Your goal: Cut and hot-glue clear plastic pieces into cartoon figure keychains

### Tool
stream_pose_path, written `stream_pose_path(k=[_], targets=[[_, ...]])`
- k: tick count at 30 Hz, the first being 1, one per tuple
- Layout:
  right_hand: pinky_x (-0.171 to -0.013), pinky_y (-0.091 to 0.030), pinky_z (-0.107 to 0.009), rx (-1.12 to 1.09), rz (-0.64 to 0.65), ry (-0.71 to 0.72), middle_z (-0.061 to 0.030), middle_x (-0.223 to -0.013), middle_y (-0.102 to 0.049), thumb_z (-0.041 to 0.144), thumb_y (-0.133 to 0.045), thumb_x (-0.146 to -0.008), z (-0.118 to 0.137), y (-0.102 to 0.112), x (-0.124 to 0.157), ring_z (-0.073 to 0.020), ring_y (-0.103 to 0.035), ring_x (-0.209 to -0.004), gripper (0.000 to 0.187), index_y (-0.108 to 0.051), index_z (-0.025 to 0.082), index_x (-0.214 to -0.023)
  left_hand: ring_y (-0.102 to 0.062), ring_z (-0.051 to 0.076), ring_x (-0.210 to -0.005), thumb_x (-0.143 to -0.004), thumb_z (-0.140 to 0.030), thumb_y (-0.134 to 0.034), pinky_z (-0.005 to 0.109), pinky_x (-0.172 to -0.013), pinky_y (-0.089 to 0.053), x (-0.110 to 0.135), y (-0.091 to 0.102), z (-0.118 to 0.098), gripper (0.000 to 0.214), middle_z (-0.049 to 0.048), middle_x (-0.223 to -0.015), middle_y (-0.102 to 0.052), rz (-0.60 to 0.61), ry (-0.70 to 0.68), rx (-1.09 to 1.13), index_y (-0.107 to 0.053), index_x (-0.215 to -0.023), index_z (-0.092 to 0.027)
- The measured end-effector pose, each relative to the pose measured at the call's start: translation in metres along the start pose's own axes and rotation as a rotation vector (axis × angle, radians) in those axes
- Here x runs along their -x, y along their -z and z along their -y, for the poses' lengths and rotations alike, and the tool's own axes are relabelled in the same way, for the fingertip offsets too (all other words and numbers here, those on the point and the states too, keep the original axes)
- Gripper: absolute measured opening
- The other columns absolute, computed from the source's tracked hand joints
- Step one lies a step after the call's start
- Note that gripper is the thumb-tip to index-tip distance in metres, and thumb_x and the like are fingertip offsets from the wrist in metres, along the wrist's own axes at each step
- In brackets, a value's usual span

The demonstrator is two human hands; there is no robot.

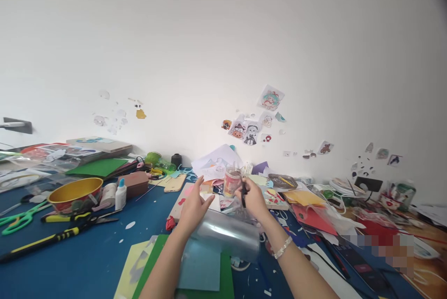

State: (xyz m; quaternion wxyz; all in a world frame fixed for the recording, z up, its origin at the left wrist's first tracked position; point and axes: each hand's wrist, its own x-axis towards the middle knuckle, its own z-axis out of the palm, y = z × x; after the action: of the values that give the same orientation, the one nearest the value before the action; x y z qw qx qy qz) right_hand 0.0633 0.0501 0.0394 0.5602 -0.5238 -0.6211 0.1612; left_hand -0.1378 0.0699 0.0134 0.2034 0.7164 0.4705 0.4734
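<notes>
My left hand (195, 206) is held above the near side of the work area, thumb and fingers apart, with nothing in it. My right hand (254, 200) is closed around a slim black object (244, 193), whose exact kind I cannot make out. Just beyond those fingers stands a clear cup (232, 182) with a red and yellow label; whether they touch it is unclear. Below both hands lies a clear, shiny plastic cylinder (226, 236) on its side, over a light blue sheet (199, 266) and a green sheet (226, 280).
Left are a gold bowl (76, 192), green-handled scissors (24, 217), a long yellow-and-black cutting tool (45, 243) and a white glue bottle (120, 195). Orange and red papers (310, 210) and a dark phone (359, 261) lie to the right. Stickers dot the wall (195, 57).
</notes>
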Motion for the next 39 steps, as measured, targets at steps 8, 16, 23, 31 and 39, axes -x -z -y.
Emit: stream_pose_path(k=[8, 16, 23, 31, 39], targets=[[-0.051, -0.041, -0.023, -0.533, -0.398, -0.136, 0.0038, -0.065, -0.060, 0.032, -0.072, -0.058, -0.026, 0.047, 0.016, -0.0142, -0.057, -0.058, 0.032, -0.052, 0.021, -0.080, -0.054, 0.033, -0.097, -0.056, -0.058, -0.069, 0.049, -0.089, -0.037, 0.028, 0.004, -0.040, 0.066, 0.0129, -0.104, -0.064, 0.546, -0.508, -0.662, -0.058, -0.108, -0.019], [-0.052, -0.043, -0.021, -0.708, -0.511, -0.167, 0.0040, -0.067, -0.059, 0.032, -0.076, -0.058, -0.048, 0.050, 0.028, -0.0119, -0.056, -0.060, 0.033, -0.054, 0.020, -0.080, -0.052, 0.029, -0.096, -0.064, -0.043, -0.065, 0.045, -0.084, -0.040, 0.048, -0.020, -0.021, 0.068, 0.0129, -0.115, -0.057, 0.440, -0.686, -0.677, -0.042, -0.124, -0.020], [-0.058, -0.048, -0.024, -0.897, -0.566, -0.208, 0.0046, -0.071, -0.061, 0.029, -0.073, -0.060, -0.057, 0.065, 0.030, -0.0112, -0.057, -0.061, 0.028, -0.056, 0.023, -0.081, -0.056, 0.029, -0.098, -0.069, -0.031, -0.058, 0.044, -0.084, -0.043, 0.047, -0.018, -0.005, 0.053, 0.0132, -0.111, -0.061, 0.189, -0.748, -0.553, -0.047, -0.119, -0.020], [-0.057, -0.048, -0.023, -1.017, -0.634, -0.245, 0.0052, -0.068, -0.063, 0.023, -0.074, -0.055, -0.060, 0.075, 0.029, -0.0103, -0.056, -0.058, 0.030, -0.055, 0.022, -0.078, -0.060, 0.031, -0.098, -0.071, -0.062, -0.051, 0.038, -0.076, -0.049, 0.016, 0.037, -0.027, 0.069, 0.0162, -0.114, -0.061, -0.143, -0.078, -0.442, -0.045, -0.122, -0.016], [-0.050, -0.044, -0.019, -0.926, -0.635, -0.278, 0.0057, -0.065, -0.063, 0.025, -0.075, -0.053, -0.046, 0.068, 0.032, -0.0099, -0.056, -0.057, 0.035, -0.053, 0.022, -0.081, -0.063, 0.037, -0.081, -0.061, -0.070, -0.049, 0.038, -0.063, -0.045, -0.046, 0.113, 0.041, 0.073, 0.0190, -0.087, -0.067, 0.030, 0.367, -0.624, -0.057, -0.099, -0.008]])
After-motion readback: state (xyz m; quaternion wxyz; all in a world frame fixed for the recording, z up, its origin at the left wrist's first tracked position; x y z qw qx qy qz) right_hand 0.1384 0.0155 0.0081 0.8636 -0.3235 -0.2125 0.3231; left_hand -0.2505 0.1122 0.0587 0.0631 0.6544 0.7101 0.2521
